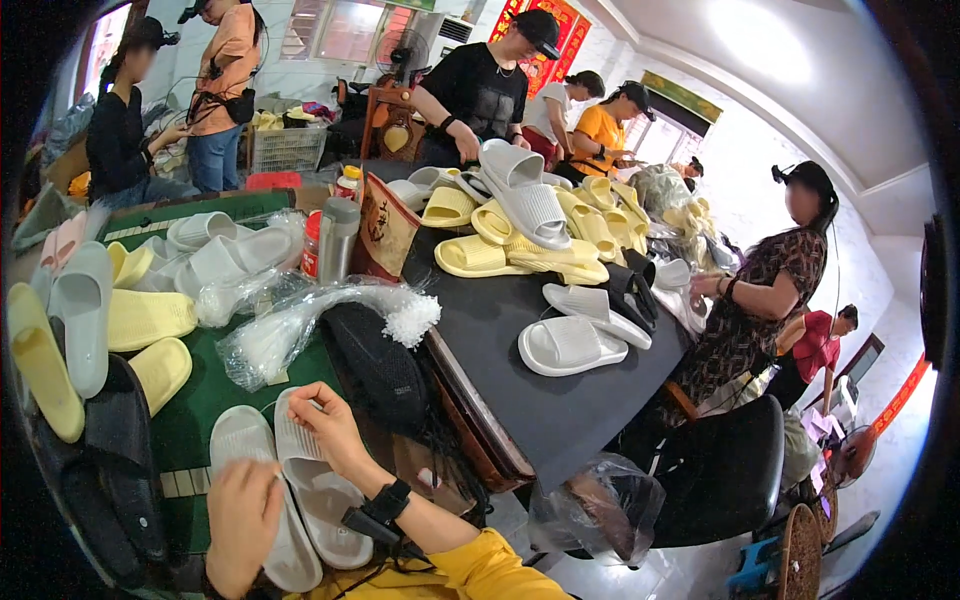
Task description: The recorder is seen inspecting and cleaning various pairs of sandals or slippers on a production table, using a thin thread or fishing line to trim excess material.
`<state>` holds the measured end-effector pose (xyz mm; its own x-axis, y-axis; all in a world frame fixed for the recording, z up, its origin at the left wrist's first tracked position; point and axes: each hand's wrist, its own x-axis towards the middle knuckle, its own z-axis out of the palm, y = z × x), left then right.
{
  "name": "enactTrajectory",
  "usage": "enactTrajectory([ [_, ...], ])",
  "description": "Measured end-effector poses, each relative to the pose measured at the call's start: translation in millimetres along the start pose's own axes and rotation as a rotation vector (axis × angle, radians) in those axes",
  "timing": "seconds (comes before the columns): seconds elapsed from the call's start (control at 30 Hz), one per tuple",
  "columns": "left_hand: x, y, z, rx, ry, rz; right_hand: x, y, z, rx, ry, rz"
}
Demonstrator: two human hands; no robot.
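A pair of light grey slide slippers lies side by side before me, a left slipper point(245, 440) and a right slipper point(325, 505). Over the upper strap of the right slipper, my right hand point(330, 430) has its fingers drawn together in a pinch; what is in them is too small to make out. A faint thin thread seems to show beside those fingertips. My left hand point(243, 515) passes above the left slipper, smeared by motion, its fingers unclear. Just beyond, a clear plastic bag point(262, 345) spills a bundle of thin white plastic strands point(405, 318).
Yellow slippers point(150, 318) and black slippers point(118, 450) crowd my left. A steel flask point(338, 238) stands past the bag. More slides point(572, 345) are heaped on the dark table point(480, 330). A black chair point(725, 480) is at right. Several people work around the tables.
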<state>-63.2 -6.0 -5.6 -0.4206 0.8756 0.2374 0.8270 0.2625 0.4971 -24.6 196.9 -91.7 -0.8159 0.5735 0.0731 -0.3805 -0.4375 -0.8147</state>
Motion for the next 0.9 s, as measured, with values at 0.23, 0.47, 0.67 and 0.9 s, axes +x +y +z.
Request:
enactTrajectory([
  [0.23, -52.6, 0.8, 44.3, 0.324, -0.048, 0.067, -35.0, -55.2, 29.8, -0.492, -0.055, 0.02],
  [0.47, -52.8, -7.4, 62.9, 0.211, -0.034, -0.02, -136.4, -239.4, -24.2, -0.736, 0.022, -0.305],
  [0.67, -40.2, -6.0, 72.7, 0.188, -0.067, -0.046, -119.0, -327.8, -165.6, -1.201, 0.68, -0.412],
  [0.9, -45.6, -6.5, 58.1, 0.181, -0.039, -0.023, -112.2, -315.0, -215.4, -1.48, 0.629, -0.184],
])
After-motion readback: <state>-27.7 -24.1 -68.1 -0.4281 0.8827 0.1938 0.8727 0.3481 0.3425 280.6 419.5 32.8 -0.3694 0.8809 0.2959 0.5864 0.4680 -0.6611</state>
